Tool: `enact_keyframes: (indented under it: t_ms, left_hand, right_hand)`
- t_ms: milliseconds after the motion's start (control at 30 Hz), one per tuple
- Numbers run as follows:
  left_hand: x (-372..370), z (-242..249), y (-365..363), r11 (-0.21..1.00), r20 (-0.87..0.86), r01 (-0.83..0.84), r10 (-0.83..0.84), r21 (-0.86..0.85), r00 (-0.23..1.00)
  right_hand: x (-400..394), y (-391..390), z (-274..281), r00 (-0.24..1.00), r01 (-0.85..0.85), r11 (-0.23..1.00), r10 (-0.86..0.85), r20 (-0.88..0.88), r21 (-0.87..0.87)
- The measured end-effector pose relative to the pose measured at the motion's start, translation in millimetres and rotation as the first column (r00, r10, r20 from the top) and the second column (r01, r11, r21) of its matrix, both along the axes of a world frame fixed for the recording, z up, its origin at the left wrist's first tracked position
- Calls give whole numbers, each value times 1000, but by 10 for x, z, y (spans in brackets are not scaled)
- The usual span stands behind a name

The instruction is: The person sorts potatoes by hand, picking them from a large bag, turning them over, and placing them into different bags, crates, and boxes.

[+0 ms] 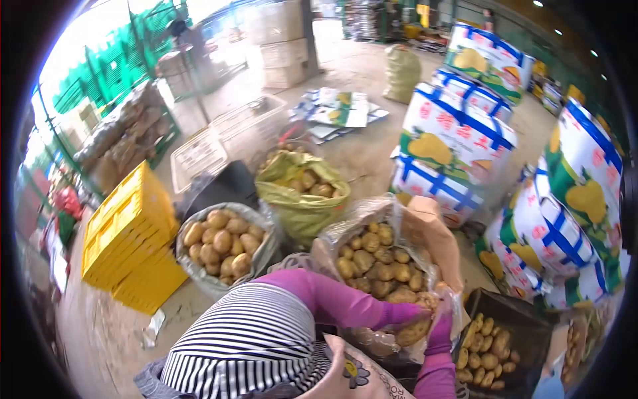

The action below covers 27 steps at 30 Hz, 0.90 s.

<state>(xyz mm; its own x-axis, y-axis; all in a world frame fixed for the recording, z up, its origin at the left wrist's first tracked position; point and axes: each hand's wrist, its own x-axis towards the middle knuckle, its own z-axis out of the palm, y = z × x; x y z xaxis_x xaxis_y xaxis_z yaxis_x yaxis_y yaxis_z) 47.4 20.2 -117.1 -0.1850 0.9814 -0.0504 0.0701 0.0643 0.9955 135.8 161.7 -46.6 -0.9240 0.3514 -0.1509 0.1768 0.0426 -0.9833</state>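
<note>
1. Your left hand (427,306) is at the right side of the open brown bag (436,243), above the potatoes (372,266); its fingers are too small to read, so I cannot tell if it grasps one.
2. Your right hand (450,302) is just beside it, at the clear plastic lining – I cannot tell whether it is clenched on this plastic or is loose.
3. The potatoes lie inside the brown bag, in front of you; your purple sleeve (355,311) passes across the near part and hides some of them.
4. To the left of this bag stands a green sack (299,223), also with potatoes in it, and nearer to you a grey bag (207,284) filled with bigger ones.
5. Further left, yellow crates (126,229) are stacked and block the floor on that side (a white scrap (153,329) lies near them).
6. On your right, a black crate (531,339) with more potatoes stands close to your right arm.
7. Behind it, printed bags (585,179) stand crowded together – a second group (458,136) rises beyond the brown bag.
8. Farther ahead are a pale plastic crate (249,126), flat printed bags (345,110) and a tied sack (402,76).
</note>
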Motion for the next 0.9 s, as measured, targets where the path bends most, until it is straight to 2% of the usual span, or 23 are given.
enact_keyframes:
  t_ms: [33,67,100,133,200,233,333,367,467,500,533,567,600,633,667,700,733,767,800,867,900]
  left_hand:
    - [80,144,88,967,524,-168,245,-191,816]
    - [121,1006,-135,969,588,-209,244,-129,771]
    - [15,729,-23,903,684,-157,409,-401,604]
    - [-3,644,86,906,707,-143,402,-398,582]
    - [-37,589,122,921,723,-153,378,-359,578]
    - [-41,565,123,923,732,-155,374,-352,569]
    - [-29,551,112,930,746,-156,361,-333,560]
    - [-14,545,115,933,750,-152,354,-327,558]
    - [33,547,101,943,755,-157,329,-293,567]
    - [92,530,94,951,760,-145,305,-272,574]
    - [146,566,5,961,766,-129,274,-246,582]
    - [163,632,-69,971,788,-103,236,-217,569]
    - [195,648,-114,976,805,-65,207,-206,556]
    - [200,805,-145,987,820,-53,156,-153,550]
    - [61,989,-293,992,827,-71,125,-102,548]
    - [-12,934,-253,991,893,-72,136,-116,429]
    - [-82,1132,-250,991,918,-131,85,-37,388]
    - [-214,1335,-311,996,863,-88,67,-26,501]
    - [-313,1457,-346,995,833,-96,69,-19,550]
    - [-400,1512,-364,983,732,-186,128,-2,669]
    - [-423,1489,-362,973,649,-233,177,0,740]
  right_hand:
    - [37,38,-168,981,141,971,-112,-157,193]
    - [48,-17,-78,956,281,894,-228,-186,349]
    - [108,-314,375,948,311,802,-224,-226,510]
    - [139,-532,594,967,214,747,-73,-243,629]
    - [133,-872,809,941,64,561,241,-236,825]
    - [86,-979,748,956,144,420,176,-236,896]
    - [64,-905,583,956,92,695,138,-258,713]
    - [49,-865,560,972,108,749,59,-228,653]
    - [-25,-560,338,949,213,873,-78,-306,438]
    - [-38,-479,272,959,206,946,-145,-245,249]
    - [-45,-425,291,959,251,967,-241,-151,51]
    - [-26,-320,270,970,238,966,-231,-74,104]
    - [-59,-259,85,938,337,936,-343,-49,-103]
    - [-68,-206,163,964,259,869,-203,-173,421]
    - [-94,-230,204,923,376,912,-354,-149,164]
    - [-55,-88,-73,926,346,915,-298,-232,209]
    - [-19,-83,-11,949,309,793,-218,-229,526]
    - [-19,-82,-83,968,241,789,-157,-194,564]
    - [-25,-42,-363,972,211,794,-109,-208,570]
    - [15,-106,-151,972,213,713,-82,-222,668]
    - [8,-150,-42,954,254,732,-82,-289,632]
